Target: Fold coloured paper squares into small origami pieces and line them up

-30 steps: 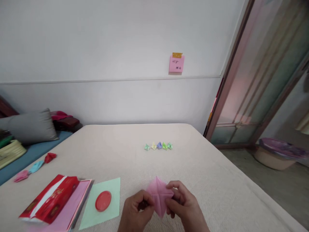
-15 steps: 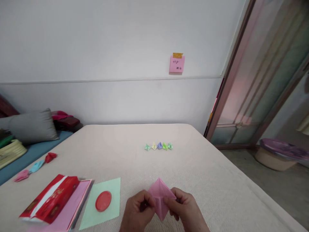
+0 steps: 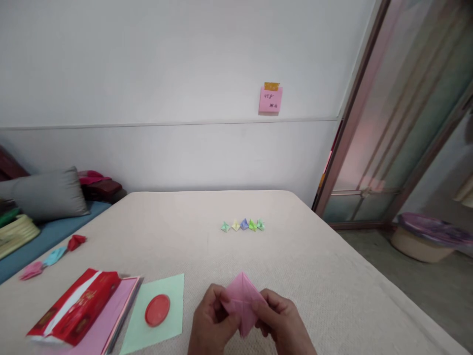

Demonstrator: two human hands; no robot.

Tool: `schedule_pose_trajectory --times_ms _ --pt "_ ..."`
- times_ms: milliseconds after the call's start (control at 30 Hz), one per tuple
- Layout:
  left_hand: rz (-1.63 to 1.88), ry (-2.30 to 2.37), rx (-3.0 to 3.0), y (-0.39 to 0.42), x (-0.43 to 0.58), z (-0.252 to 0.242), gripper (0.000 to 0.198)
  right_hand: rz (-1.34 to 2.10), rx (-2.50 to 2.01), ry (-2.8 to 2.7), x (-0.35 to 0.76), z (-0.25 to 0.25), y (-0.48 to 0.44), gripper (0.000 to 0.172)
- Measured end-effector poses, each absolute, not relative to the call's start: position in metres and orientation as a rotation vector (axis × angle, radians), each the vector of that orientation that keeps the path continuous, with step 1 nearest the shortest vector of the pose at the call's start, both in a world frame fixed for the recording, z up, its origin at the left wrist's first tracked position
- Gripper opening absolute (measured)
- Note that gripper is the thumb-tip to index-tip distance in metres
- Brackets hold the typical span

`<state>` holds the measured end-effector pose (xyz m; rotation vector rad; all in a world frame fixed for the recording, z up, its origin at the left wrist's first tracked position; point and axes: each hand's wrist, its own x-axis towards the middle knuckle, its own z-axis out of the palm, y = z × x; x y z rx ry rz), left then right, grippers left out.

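A pink folded paper [image 3: 244,296], diamond-shaped with a crease down its middle, is held just above the table near its front edge. My left hand [image 3: 213,319] pinches its left side between thumb and fingers. On the right side, my right hand [image 3: 281,318] grips the paper with the thumb on the near face; its other fingers are partly hidden behind. To the left lies a light green paper sheet [image 3: 173,296] with a round red lid-like disc [image 3: 157,310] on it.
Several small folded paper pieces [image 3: 244,225] stand in a row farther back on the cloth-covered table [image 3: 177,217]. At the left, a red packet [image 3: 77,308] rests on pink paper sheets [image 3: 111,310]. Red [image 3: 76,242], blue [image 3: 55,256] and pink [image 3: 32,270] pieces lie near the left edge.
My left thumb and fingers have shifted on the paper's left side, and the left hand has tilted slightly. The right hand keeps its hold.
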<state>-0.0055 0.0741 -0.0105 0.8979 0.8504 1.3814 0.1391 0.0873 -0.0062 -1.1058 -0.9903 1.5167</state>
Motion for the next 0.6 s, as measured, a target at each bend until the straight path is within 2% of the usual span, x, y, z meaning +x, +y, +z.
schedule_pose_trajectory --times_ms 133,200,267,433,600 --pt "1.348 0.884 0.873 0.073 -0.001 -0.012 0.052 1.578 -1.036 -0.903 0.136 -0.010 0.089 0.017" --pt "1.326 0.917 0.900 0.073 0.000 -0.012 0.059 1.635 -1.022 -0.914 0.134 -0.012 0.090 0.018" --pt "1.303 0.929 0.928 0.073 -0.001 -0.012 0.056 1.648 -1.039 -0.943 0.133 -0.012 0.089 0.020" --pt "1.283 0.884 0.892 0.076 -0.004 -0.019 0.030 1.543 -1.118 -0.996 0.132 -0.006 0.086 0.014" --pt "1.263 0.888 0.778 0.081 -0.005 -0.027 0.033 1.483 -1.174 -1.008 0.128 0.001 0.083 0.013"
